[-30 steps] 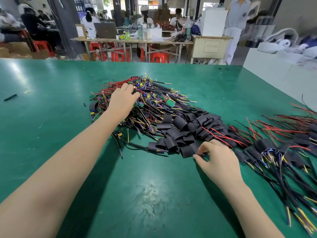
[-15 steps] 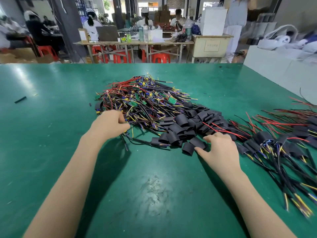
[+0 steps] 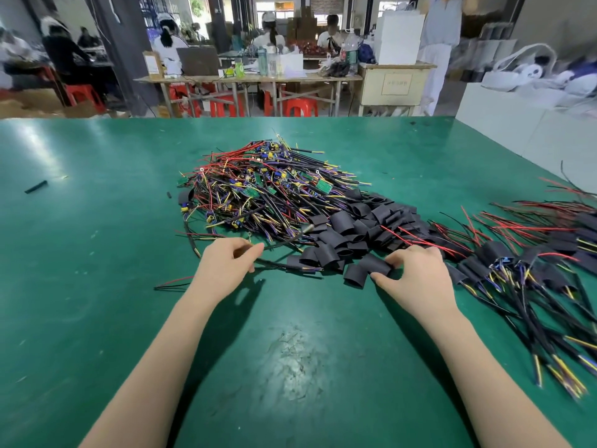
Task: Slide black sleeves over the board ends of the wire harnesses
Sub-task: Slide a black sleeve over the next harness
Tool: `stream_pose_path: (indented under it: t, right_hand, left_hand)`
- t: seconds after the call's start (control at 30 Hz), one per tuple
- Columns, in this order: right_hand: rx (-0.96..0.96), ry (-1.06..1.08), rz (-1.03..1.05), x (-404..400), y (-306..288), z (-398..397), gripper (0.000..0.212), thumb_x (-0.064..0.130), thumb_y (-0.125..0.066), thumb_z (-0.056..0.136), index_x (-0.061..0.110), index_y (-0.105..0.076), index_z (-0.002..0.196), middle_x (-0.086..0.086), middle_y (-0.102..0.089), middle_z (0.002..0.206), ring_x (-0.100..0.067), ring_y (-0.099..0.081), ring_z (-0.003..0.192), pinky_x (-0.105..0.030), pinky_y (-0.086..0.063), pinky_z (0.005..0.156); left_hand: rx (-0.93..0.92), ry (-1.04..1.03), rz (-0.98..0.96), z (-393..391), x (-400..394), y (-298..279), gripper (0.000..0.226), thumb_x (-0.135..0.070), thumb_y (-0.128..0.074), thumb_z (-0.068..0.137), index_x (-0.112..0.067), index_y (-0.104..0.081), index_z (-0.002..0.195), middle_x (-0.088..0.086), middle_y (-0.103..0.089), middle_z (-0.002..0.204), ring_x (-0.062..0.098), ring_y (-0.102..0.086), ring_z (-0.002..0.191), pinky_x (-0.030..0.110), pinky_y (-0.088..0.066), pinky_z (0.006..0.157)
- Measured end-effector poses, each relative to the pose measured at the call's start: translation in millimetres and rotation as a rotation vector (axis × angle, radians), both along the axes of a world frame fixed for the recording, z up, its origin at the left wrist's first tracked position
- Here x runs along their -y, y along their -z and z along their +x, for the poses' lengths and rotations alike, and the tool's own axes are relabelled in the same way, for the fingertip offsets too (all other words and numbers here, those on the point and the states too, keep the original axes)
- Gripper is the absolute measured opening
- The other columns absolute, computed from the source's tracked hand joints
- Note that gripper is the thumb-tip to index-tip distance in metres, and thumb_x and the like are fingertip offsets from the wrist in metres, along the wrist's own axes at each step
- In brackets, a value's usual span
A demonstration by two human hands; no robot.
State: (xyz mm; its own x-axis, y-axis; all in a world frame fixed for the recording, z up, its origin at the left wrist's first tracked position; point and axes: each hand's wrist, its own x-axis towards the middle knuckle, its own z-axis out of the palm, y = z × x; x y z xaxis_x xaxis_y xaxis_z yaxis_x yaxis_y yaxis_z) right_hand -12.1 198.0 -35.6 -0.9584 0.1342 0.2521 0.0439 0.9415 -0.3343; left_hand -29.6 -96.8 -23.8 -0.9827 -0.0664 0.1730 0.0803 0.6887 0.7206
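While left hand [image 3: 226, 263] pinches harness [image 3: 277, 245], right hand [image 3: 416, 276] grips sleeve [image 3: 376, 265].

Left hand [image 3: 226, 263] pinches a harness wire [image 3: 274, 245] at the pile's [image 3: 265, 189] 6 o'clock edge; right hand [image 3: 416, 273] pinches a black sleeve [image 3: 376, 265] on the green table [image 3: 97, 286].

I can't read any text from here. The cream cabinet [image 3: 396, 84] at about one o'clock behind the green desk [image 3: 97, 286] carries a framed label [image 3: 396, 84] with a few characters on it, but they are too faint and small for me to make out. A brown card [image 3: 151, 63] standing on the far worktable at about eleven o'clock has a white sheet on its face; its print is blurred. The small green circuit boards [image 3: 324, 186] in the wire pile show no markings I can make out.
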Motion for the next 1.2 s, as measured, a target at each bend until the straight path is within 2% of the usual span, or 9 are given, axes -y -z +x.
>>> stream_pose_path:
  t: [0.1,0.2,0.27,0.33,0.4,0.57,0.73,0.93,1.2]
  right_hand:
    - [-0.075,-0.019,-0.057,-2.3,-0.6,0.4,0.031,0.033,-0.075,0.075,0.013,-0.072,0.099,-0.006,-0.065,0.098,-0.029,-0.055,0.099,-0.034,-0.045,0.082]
    - [-0.183,-0.041,-0.144,-6.3,-3.1,1.2,0.028,0.029,-0.079,0.073,0.011,-0.073,0.093,-0.006,-0.065,0.089,-0.025,-0.061,0.086,-0.033,-0.047,0.077]
    - [-0.263,-0.100,-0.233,-7.7,-6.1,2.9,0.025,0.025,-0.082,0.072,0.011,-0.074,0.091,-0.005,-0.067,0.085,-0.021,-0.061,0.078,-0.033,-0.049,0.078]
    - [-0.340,-0.188,-0.308,-6.0,-9.9,5.3,0.022,0.021,-0.083,0.071,0.011,-0.075,0.088,-0.003,-0.067,0.082,-0.014,-0.060,0.072,-0.022,-0.047,0.077]
    - [-0.410,-0.273,-0.354,-2.8,-12.8,8.0,0.020,0.017,-0.084,0.070,0.013,-0.075,0.087,0.000,-0.067,0.082,-0.009,-0.058,0.070,-0.011,-0.044,0.074]
    - [-0.483,-0.372,-0.402,-0.3,-15.3,10.3,0.020,0.012,-0.083,0.072,0.011,-0.075,0.090,0.000,-0.067,0.085,-0.013,-0.061,0.075,-0.019,-0.048,0.074]
    - [-0.530,-0.388,-0.419,-6.1,-16.9,10.2,0.017,0.008,-0.081,0.073,0.011,-0.074,0.088,-0.001,-0.068,0.086,-0.017,-0.064,0.079,-0.025,-0.049,0.075]
    - [-0.533,-0.401,-0.426,-10.1,-18.5,9.2,0.015,0.006,-0.080,0.074,0.010,-0.075,0.087,-0.001,-0.068,0.086,-0.015,-0.062,0.080,-0.018,-0.046,0.077]
    - [-0.487,-0.463,-0.397,-9.8,-21.8,12.0,0.018,0.008,-0.080,0.074,0.012,-0.075,0.091,-0.001,-0.068,0.088,-0.018,-0.064,0.082,-0.035,-0.050,0.074]
  left_hand:
    - [-0.030,0.017,0.169,0.8,-3.9,1.0,0.024,-0.020,-0.061,0.094,-0.014,-0.071,0.073,-0.001,-0.064,0.055,0.011,-0.054,0.052,0.028,-0.049,0.066]
    - [-0.054,0.054,0.394,2.3,-3.1,-1.7,0.017,-0.010,-0.064,0.093,-0.008,-0.071,0.077,0.003,-0.069,0.062,0.009,-0.062,0.059,0.026,-0.053,0.069]
    - [-0.092,0.108,0.483,4.0,-2.3,-3.1,0.012,-0.007,-0.066,0.091,-0.008,-0.071,0.080,0.006,-0.073,0.068,0.010,-0.066,0.064,0.019,-0.053,0.069]
    - [-0.122,0.179,0.529,5.3,-2.8,-4.4,0.008,-0.005,-0.067,0.089,-0.008,-0.071,0.084,0.007,-0.074,0.072,0.012,-0.070,0.068,0.015,-0.052,0.070]
    - [-0.131,0.263,0.517,6.1,-4.5,-4.8,0.006,-0.002,-0.068,0.088,-0.007,-0.071,0.086,0.008,-0.075,0.075,0.013,-0.072,0.071,0.014,-0.051,0.073]
    - [-0.136,0.405,0.431,8.0,-6.6,-3.8,0.015,-0.006,-0.069,0.087,-0.020,-0.073,0.085,0.006,-0.076,0.079,0.014,-0.072,0.076,0.016,-0.052,0.076]
    - [-0.162,0.358,0.423,5.3,-0.9,-2.7,0.011,-0.004,-0.069,0.088,-0.015,-0.073,0.087,0.006,-0.076,0.079,0.016,-0.073,0.077,0.018,-0.053,0.077]
    - [-0.182,0.316,0.399,5.1,1.8,-4.4,0.010,-0.002,-0.068,0.088,-0.011,-0.072,0.088,0.005,-0.075,0.079,0.017,-0.073,0.078,0.017,-0.053,0.075]
    - [-0.172,0.305,0.386,4.5,5.6,-4.2,0.012,-0.003,-0.069,0.087,-0.015,-0.072,0.086,0.003,-0.076,0.078,0.013,-0.073,0.077,0.014,-0.052,0.075]
